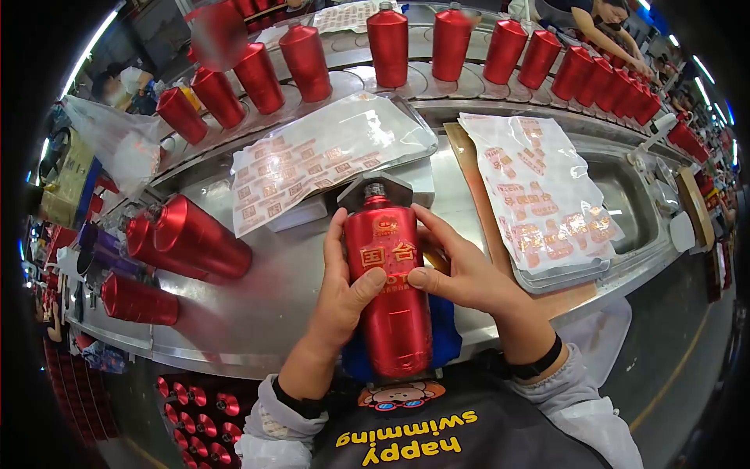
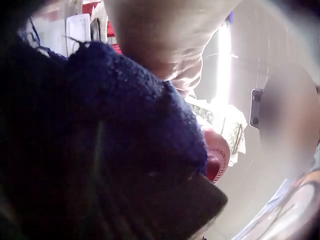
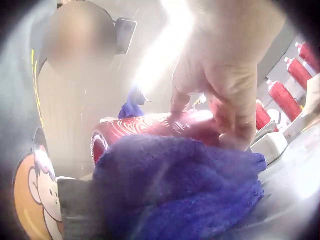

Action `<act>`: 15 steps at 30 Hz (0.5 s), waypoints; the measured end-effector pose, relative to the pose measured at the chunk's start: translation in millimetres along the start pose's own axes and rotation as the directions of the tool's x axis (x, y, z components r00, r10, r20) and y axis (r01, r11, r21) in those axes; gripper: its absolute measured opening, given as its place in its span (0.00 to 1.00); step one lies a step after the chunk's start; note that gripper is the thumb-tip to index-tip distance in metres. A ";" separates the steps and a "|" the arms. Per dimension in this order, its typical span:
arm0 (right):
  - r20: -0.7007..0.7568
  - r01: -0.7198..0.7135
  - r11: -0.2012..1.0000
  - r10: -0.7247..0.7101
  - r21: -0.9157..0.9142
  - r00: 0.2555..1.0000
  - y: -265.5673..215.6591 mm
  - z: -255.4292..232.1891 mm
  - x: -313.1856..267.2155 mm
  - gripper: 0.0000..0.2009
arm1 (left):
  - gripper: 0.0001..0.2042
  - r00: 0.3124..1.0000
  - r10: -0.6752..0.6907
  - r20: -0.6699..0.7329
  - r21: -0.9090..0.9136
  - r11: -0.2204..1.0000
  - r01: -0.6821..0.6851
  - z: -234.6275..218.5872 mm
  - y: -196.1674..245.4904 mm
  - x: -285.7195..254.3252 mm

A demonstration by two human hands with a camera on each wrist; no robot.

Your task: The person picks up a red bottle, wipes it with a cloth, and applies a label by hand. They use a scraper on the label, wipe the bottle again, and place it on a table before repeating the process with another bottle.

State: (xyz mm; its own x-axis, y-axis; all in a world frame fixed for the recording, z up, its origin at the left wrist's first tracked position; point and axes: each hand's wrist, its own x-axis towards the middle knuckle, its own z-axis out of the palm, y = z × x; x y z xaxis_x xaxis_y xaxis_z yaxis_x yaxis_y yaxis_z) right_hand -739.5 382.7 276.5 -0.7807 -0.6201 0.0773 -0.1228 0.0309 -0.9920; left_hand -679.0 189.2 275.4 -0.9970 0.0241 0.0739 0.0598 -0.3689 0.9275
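A glossy red bottle (image 1: 397, 332) with gold lettering lies tilted in front of the person, its bare threaded neck pointing away. The left hand (image 1: 344, 293) grips its left side, thumb on the front by the lettering. From the other side the right hand (image 1: 469, 273) holds it, thumb on the front too and fingers along the edge. Beneath the bottle is a blue cloth (image 3: 175, 185), large in the right wrist view; the same cloth (image 2: 125, 105) covers much of the left wrist view, where only the bottle's base (image 2: 217, 155) shows.
Label sheets (image 1: 301, 168) lie on a tray at the left and another sheet (image 1: 539, 195) on a tray at the right, beside a sink (image 1: 625, 203). Several red bottles (image 1: 203, 238) lie at the left. A curved conveyor (image 1: 344, 82) behind carries upright red bottles.
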 end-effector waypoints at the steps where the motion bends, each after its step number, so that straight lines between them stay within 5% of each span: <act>1: 0.014 -0.014 1.000 0.014 -0.010 1.000 -1.7 -2.4 -0.2 0.42 | 0.49 1.000 0.006 0.006 0.009 1.000 -0.006 -1.5 -1.2 -0.5; 3: -0.053 0.039 0.964 -0.054 -0.263 0.997 -18.2 -10.6 1.6 0.35 | 0.49 1.000 0.012 0.023 0.014 1.000 -0.012 -2.4 -0.4 0.1; 7: -0.180 0.032 0.925 -0.108 -0.378 0.978 -51.1 -14.0 7.9 0.22 | 0.46 0.998 0.001 0.058 -0.082 0.997 0.004 -2.0 1.7 1.1; 8: -0.186 0.193 0.907 -0.277 -0.374 0.943 -39.5 -17.7 14.8 0.19 | 0.44 0.998 -0.001 0.064 -0.125 0.992 0.009 -2.7 1.8 1.8; 11: -0.256 0.063 0.998 -0.054 0.026 0.965 -55.6 -23.5 20.9 0.13 | 0.39 0.999 -0.025 -0.025 -0.109 0.994 0.022 -9.0 -4.6 8.8; 14: -0.190 -0.032 0.987 0.062 0.156 0.980 -61.3 -28.1 22.3 0.11 | 0.35 1.000 -0.028 -0.004 -0.004 1.000 0.027 -4.8 1.7 8.7; 15: -0.168 -0.008 0.997 0.020 0.073 0.986 -57.8 -28.8 22.9 0.11 | 0.35 1.000 -0.019 0.001 -0.017 1.000 0.019 -4.9 1.8 8.6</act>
State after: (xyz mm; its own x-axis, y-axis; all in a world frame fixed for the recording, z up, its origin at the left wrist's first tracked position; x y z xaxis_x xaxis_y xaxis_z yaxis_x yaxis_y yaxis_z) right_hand -768.0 389.3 338.5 -0.8747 -0.4792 0.0727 -0.0712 -0.0212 -0.9972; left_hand -687.7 184.2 275.9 -0.9979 0.0318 0.0565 0.0400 -0.3838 0.9226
